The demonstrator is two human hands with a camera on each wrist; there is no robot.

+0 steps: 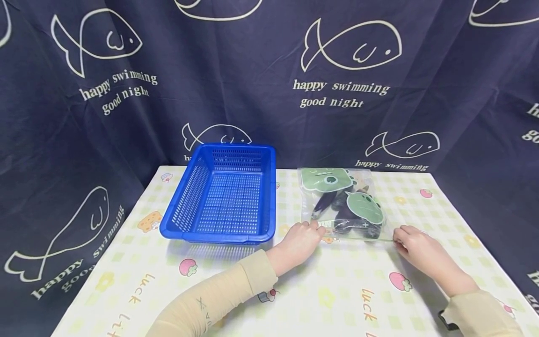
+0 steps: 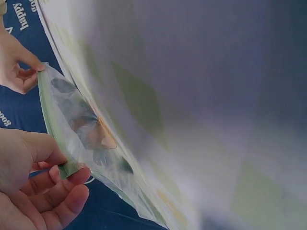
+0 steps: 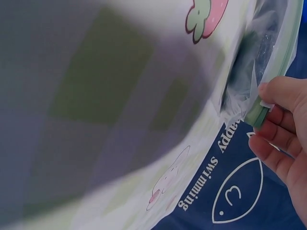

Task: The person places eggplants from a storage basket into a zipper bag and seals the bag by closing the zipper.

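A clear zip bag (image 1: 309,201) with green dinosaur prints lies on the table, its green-edged mouth toward me. Dark purple things that look like eggplants (image 1: 349,217) show through the plastic. My left hand (image 1: 300,245) pinches the left corner of the bag's mouth. At the opposite corner, my right hand (image 1: 423,252) pinches the green edge between thumb and fingers. Both wrist views show the green zip strip (image 2: 69,168) held at its ends. Whether the zip is fully sealed cannot be told.
Left of the bag stands a blue plastic basket (image 1: 229,201) with perforated walls and nothing inside. A patterned cloth (image 1: 328,299) covers the table. Behind it hangs a dark blue curtain (image 1: 269,93) with fish prints.
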